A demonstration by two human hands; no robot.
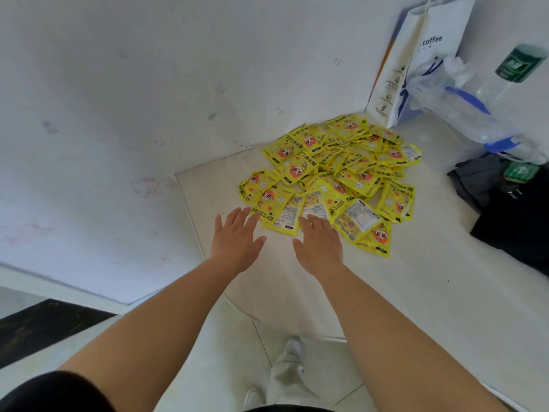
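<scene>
Head cam: left hand (pixel 237 237) is out flat over the tabletop (pixel 386 292), grip spread wide, fingertips right at the near edge of the yellow packet pile (pixel 335 173). Right hand (pixel 319 242) is just beside it, grip spread too, fingers over a front packet, holding nothing. White coffee bag (pixel 430 55) stands far right.

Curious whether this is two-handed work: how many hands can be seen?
2. The left hand reaches, fingers spread, toward the near left edge of the pile of yellow packets; the right hand is beside it, fingertips at the pile. No other shows.
</scene>
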